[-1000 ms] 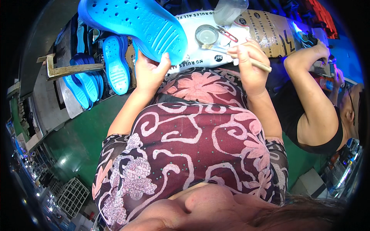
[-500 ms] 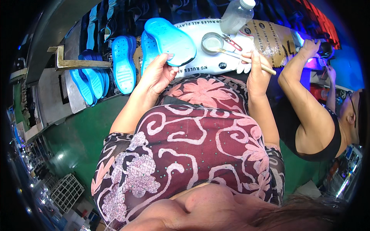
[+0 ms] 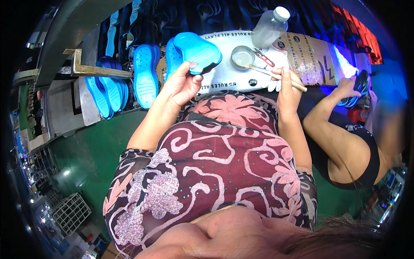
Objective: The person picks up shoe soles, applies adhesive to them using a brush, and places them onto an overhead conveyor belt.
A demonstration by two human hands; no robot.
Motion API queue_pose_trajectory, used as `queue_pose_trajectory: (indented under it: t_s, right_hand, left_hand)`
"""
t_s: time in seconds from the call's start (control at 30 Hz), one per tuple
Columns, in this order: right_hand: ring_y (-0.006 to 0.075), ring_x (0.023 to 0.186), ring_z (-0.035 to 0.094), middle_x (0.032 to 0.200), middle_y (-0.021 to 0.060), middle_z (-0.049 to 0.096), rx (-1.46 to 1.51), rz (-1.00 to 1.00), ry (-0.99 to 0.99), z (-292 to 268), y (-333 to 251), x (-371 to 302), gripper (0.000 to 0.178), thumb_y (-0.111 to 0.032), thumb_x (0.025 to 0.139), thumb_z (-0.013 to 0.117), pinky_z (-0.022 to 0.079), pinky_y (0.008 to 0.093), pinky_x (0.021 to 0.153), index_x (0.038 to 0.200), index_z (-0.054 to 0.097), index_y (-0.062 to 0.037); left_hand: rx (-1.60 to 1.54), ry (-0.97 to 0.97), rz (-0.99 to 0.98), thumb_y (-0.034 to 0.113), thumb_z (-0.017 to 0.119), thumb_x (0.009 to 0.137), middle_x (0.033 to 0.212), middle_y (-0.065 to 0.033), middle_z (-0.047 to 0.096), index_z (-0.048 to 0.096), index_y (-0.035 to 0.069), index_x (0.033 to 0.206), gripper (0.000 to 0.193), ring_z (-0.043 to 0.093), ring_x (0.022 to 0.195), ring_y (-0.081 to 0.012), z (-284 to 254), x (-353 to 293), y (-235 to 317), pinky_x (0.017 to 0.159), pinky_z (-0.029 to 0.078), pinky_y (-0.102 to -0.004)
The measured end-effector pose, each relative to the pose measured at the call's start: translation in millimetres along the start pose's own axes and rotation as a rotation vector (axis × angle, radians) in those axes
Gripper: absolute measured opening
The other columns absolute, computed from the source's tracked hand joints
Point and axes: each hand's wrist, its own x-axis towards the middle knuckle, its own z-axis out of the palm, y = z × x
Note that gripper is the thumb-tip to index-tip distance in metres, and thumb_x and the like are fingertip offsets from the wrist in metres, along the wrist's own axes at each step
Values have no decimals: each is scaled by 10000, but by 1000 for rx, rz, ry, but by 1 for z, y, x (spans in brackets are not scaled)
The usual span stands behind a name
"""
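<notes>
My left hand (image 3: 183,86) pinches a bright blue shoe sole (image 3: 199,51) by its near end, thumb on top. The sole is tilted, and a dark patch shows along its near edge. In my right hand (image 3: 288,93) is a slim brush (image 3: 264,71) with a pale handle, its tip at the near rim of a round, clear dish (image 3: 243,58). Cloudy liquid appears to be inside the dish. Red-handled snips (image 3: 264,57) lie just right of it. Another blue sole (image 3: 172,60) rests partly behind the held one.
A clear bottle with a white cap (image 3: 271,28) stands behind the dish on a white printed sheet (image 3: 222,82). More blue soles (image 3: 145,77) lie to the left, beside a metal bracket (image 3: 99,70). At right, a co-worker's hand (image 3: 347,88) handles a dark shoe.
The held sole has tipped, so its top looks foreshortened and more of its dark near edge shows. The brush stays at the dish. The co-worker's arm has shifted, and the whole view moved slightly.
</notes>
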Motion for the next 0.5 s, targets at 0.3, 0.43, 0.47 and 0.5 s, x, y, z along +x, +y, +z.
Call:
queue_pose_trajectory:
  t_s: [0.3,0.43,0.47,0.5]
  right_hand:
    - [139,673,553,751,92,609,-26,15,-10,0,-2,-1,303,-208,921,492,433,259,663,804,629,36]
    - [123,641,559,738,84,628,-10,-9,3,-2,1,1,310,-204,921,487,445,241,627,789,627,38]
    - [123,641,559,738,84,628,-12,-4,11,-1,3,1,310,-204,921,487,445,241,627,789,627,38]
    - [123,642,560,739,84,628,-24,5,5,-1,4,2,308,-205,921,490,446,241,627,792,628,38]
  left_hand:
    - [339,-42,270,107,569,808,927,-94,568,445,18,1102,332,548,622,-132,7,-18,-1,486,446,-213]
    - [912,72,750,129,569,841,966,-108,591,410,0,1164,382,594,716,-152,-25,3,4,611,497,-264]
    - [967,128,797,132,581,838,950,-120,607,469,-33,1109,336,605,743,-161,-35,12,8,632,502,-267]
    - [1029,161,839,122,593,830,945,-123,612,503,-47,1060,299,606,756,-165,-43,20,11,640,504,-273]
